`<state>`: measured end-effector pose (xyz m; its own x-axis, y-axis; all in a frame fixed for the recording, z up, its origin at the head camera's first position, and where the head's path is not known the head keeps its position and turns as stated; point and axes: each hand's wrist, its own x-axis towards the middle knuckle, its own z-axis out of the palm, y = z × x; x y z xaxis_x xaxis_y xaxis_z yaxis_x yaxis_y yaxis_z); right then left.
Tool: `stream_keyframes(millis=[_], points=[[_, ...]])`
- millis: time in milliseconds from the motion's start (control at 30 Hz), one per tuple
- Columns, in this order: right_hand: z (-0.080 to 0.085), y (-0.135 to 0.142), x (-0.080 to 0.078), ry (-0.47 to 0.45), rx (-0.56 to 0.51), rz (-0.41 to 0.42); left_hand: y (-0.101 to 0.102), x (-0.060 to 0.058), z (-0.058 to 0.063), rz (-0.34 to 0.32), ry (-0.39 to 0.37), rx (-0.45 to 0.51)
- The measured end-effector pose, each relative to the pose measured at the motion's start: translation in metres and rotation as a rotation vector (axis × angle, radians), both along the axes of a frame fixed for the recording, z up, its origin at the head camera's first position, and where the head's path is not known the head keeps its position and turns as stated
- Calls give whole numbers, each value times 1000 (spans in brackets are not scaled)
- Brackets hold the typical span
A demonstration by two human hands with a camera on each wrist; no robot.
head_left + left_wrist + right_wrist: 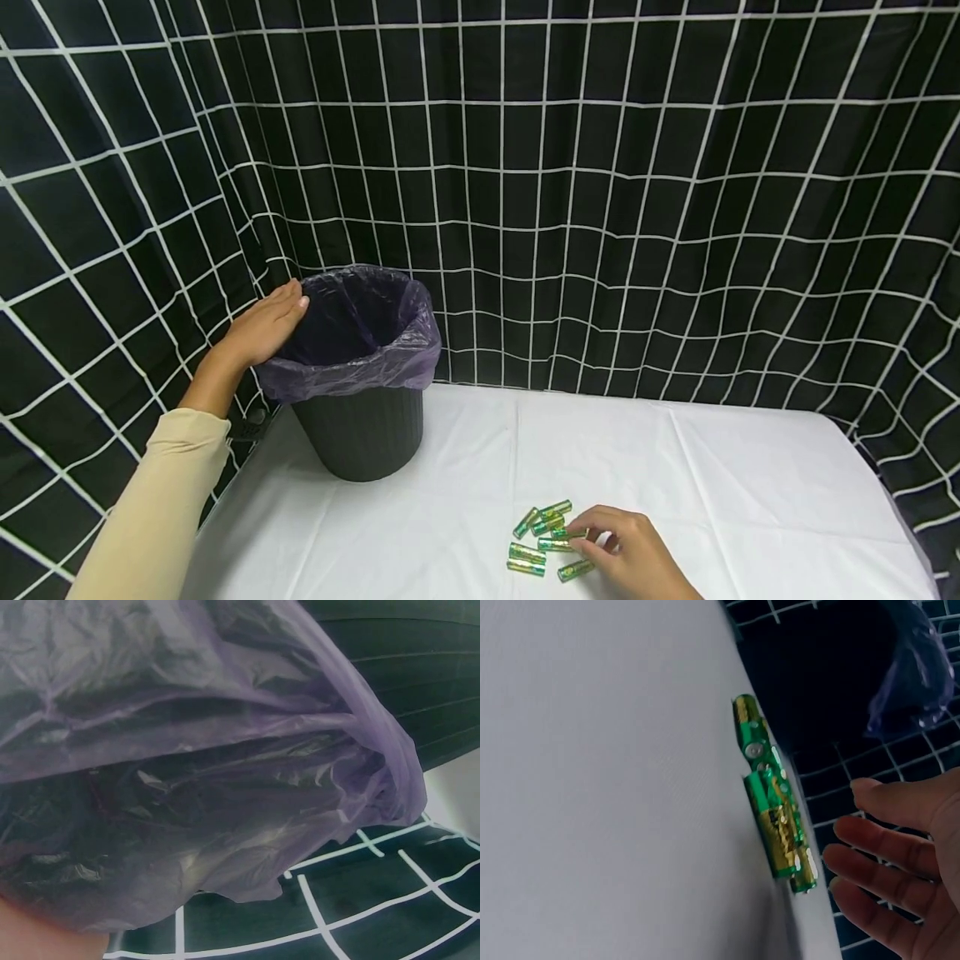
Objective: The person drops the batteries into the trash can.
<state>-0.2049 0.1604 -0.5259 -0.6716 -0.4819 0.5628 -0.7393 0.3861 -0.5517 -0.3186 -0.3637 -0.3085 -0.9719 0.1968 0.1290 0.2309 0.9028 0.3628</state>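
Several green and gold batteries (527, 553) lie in a loose cluster on the white cloth. Over the cluster's right side is my right hand (626, 546), fingers bent and fingertips close to the batteries. In the right wrist view, a gap shows between the thumb and fingers of that hand (900, 862), and nothing is held. My left hand (266, 321) rests with straight fingers at the left rim of a dark bin (367, 437). A purple plastic liner (393, 362) is folded over that rim; it fills most of the left wrist view.
A white cloth (465, 467) covers the table. Black fabric with a white grid (570, 208) hangs behind it and along the left side. The bin stands upright at the table's back left, its mouth facing up.
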Motion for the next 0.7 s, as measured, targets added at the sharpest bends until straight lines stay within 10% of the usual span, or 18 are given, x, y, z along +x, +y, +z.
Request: stream_keyframes(millis=[700], points=[[-8,14,-7,-323,149,58,2,0,4,10,-9,1]])
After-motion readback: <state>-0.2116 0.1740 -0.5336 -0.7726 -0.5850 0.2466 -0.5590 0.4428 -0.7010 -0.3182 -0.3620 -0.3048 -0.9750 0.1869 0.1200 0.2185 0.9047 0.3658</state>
